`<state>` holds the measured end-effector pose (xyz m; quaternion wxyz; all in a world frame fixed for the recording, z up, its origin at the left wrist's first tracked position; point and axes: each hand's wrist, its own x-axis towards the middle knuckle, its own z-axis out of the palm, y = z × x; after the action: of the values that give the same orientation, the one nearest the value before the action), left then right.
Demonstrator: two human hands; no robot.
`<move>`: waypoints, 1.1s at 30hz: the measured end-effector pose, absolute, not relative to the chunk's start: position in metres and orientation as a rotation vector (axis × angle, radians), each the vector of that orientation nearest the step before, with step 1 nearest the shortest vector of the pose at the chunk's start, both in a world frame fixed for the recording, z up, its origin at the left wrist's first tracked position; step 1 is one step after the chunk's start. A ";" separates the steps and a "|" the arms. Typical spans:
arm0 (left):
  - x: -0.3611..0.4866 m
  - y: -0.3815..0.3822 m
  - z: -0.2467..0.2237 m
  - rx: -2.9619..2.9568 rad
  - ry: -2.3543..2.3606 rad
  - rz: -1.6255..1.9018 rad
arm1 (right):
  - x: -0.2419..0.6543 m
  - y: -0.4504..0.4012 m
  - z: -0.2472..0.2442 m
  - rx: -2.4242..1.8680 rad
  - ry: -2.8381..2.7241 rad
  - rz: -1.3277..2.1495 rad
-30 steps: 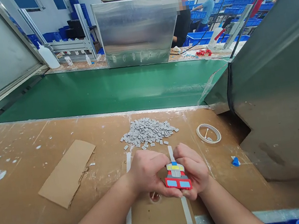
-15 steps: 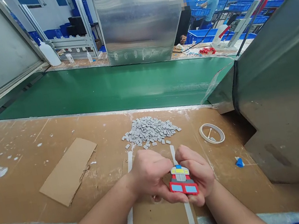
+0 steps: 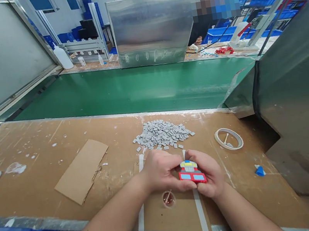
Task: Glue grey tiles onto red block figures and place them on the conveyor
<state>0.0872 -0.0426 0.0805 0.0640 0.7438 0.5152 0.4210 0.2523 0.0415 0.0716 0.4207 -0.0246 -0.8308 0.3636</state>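
Between my two hands is a small red toy vehicle piece [image 3: 192,172] with light-blue windows, a grey middle and a yellow and blue top. My left hand [image 3: 165,170] pinches its left side with thumb and fingers. On the other side, my right hand [image 3: 210,171] wraps round its right edge. Just below my left hand stands a small round cup [image 3: 168,199] of reddish-brown liquid with a thin stick in it. Beyond my hands lies a heap of small grey rectangular pieces [image 3: 161,133].
A torn cardboard sheet [image 3: 83,171] lies to the left. On the right are a ring of tape [image 3: 229,138] and a blue scrap [image 3: 260,171]. A green conveyor belt [image 3: 138,88] runs behind the worktable, with a metal panel [image 3: 152,30] beyond. Another person's hand [image 3: 198,40] rests across the belt.
My hands, still holding the toy piece, have shifted slightly up and right in view. The cup below my left hand now shows more fully. The whole view has shifted a little.
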 end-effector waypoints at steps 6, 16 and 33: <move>0.083 -0.039 0.073 2.202 1.496 1.318 | 0.250 0.046 0.072 -0.026 -2.119 0.890; 0.083 -0.041 0.083 2.310 1.434 1.394 | 0.248 0.043 0.071 0.012 -2.090 0.820; 0.080 -0.041 0.079 2.350 1.438 1.335 | 0.249 0.045 0.067 0.025 -2.093 0.857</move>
<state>0.0804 -0.0410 0.0792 0.0400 0.7670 0.4693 0.4357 0.2491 0.0448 0.0670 0.4260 0.0098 -0.8372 0.3430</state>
